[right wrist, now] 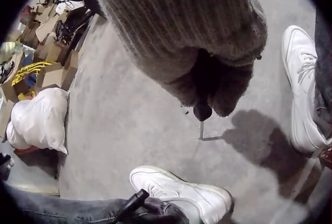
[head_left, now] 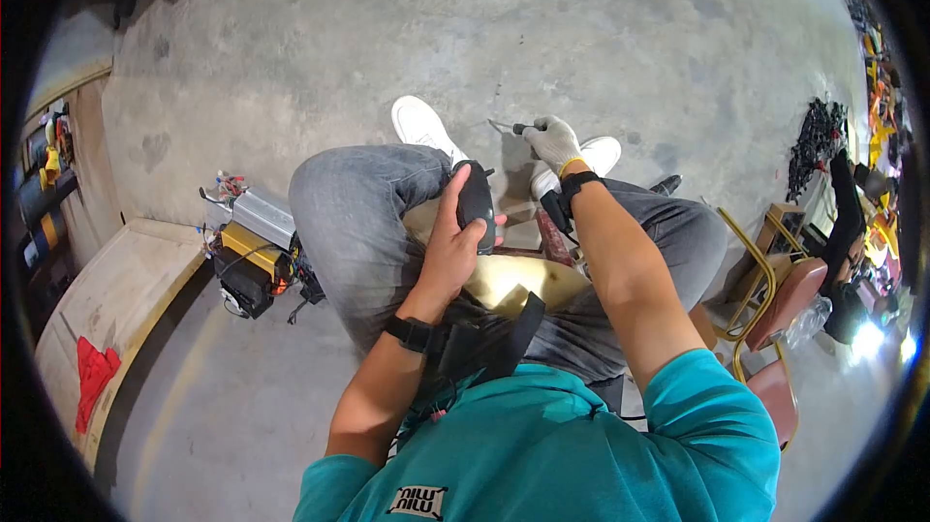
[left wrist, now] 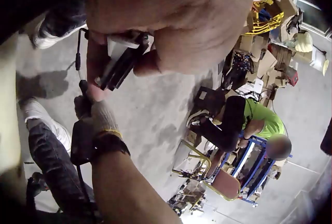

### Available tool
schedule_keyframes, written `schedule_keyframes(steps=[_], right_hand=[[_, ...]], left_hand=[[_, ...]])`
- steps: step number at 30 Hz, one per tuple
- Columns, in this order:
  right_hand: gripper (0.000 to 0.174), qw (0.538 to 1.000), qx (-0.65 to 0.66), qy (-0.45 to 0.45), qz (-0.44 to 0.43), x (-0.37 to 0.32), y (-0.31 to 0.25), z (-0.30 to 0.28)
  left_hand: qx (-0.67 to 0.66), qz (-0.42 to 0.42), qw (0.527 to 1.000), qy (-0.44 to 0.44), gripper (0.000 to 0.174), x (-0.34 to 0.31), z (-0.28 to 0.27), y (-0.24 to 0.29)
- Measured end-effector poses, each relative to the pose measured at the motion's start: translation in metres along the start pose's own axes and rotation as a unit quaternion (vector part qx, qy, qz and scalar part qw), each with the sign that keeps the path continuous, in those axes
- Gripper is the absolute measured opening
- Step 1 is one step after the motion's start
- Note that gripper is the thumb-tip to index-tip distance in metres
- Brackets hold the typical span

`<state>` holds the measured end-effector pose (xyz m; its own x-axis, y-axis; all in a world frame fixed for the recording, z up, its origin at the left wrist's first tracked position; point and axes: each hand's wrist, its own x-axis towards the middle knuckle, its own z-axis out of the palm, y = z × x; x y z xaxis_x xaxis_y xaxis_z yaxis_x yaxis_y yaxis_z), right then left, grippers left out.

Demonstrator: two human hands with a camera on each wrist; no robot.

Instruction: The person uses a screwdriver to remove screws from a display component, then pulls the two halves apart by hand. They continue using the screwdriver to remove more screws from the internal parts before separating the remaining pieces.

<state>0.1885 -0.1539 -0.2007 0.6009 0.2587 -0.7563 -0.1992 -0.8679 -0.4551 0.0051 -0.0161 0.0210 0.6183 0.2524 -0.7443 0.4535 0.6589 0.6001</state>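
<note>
In the head view the bare left hand (head_left: 453,249) grips a black rounded object (head_left: 476,207) above the lap. The left wrist view shows that hand (left wrist: 171,32) close up, with a black and silver part (left wrist: 123,60) between thumb and fingers. The gloved right hand (head_left: 555,142) holds a screwdriver (head_left: 518,128) by its dark handle, to the right of the black object and apart from it. In the right wrist view the gloved hand (right wrist: 192,42) wraps the handle, and the thin metal shaft (right wrist: 202,129) points away over the floor.
A silver and yellow device with wires (head_left: 257,241) stands on the floor at left, beside a wooden board (head_left: 145,261) with a red cloth (head_left: 95,382). Chairs (head_left: 790,304) stand at right. Another person (left wrist: 264,120) sits near cardboard boxes in the left wrist view.
</note>
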Motion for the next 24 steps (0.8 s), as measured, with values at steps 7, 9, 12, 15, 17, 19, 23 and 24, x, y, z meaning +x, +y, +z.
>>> schedule_keyframes(steps=[7,9,12,15,17,19,23,24], right_hand=[[0.046,0.996,0.089,-0.001,-0.008,-0.022,-0.014,-0.021],[0.045,0.993,0.121,-0.001,-0.018,-0.040,-0.033,-0.041],[0.042,0.984,0.171,-0.003,-0.049,-0.082,-0.060,-0.082],[0.039,0.980,0.184,-0.037,-0.069,-0.130,-0.080,-0.123],[0.036,0.978,0.179,-0.048,-0.092,-0.169,-0.088,-0.148],[0.035,0.978,0.174,-0.044,-0.103,-0.206,-0.089,-0.167],[0.030,0.959,0.254,-0.036,-0.117,-0.267,-0.069,-0.179],[0.030,0.959,0.256,-0.030,-0.119,-0.279,-0.063,-0.181]], left_hand=[[0.038,-0.003,0.999,-0.010,0.043,0.004,-0.005,-0.006],[0.040,0.007,0.999,-0.009,0.037,0.005,-0.003,-0.004],[0.037,0.030,0.999,-0.003,0.029,0.007,-0.003,-0.005],[0.047,0.054,0.997,0.008,0.026,0.011,-0.003,-0.008],[0.072,0.048,0.996,0.025,0.028,0.011,-0.001,-0.006],[0.078,0.066,0.994,0.029,0.030,0.012,0.000,-0.006],[0.110,0.083,0.990,-0.016,0.036,0.008,0.003,-0.003],[0.112,0.084,0.989,-0.039,0.036,0.008,0.004,-0.003]])
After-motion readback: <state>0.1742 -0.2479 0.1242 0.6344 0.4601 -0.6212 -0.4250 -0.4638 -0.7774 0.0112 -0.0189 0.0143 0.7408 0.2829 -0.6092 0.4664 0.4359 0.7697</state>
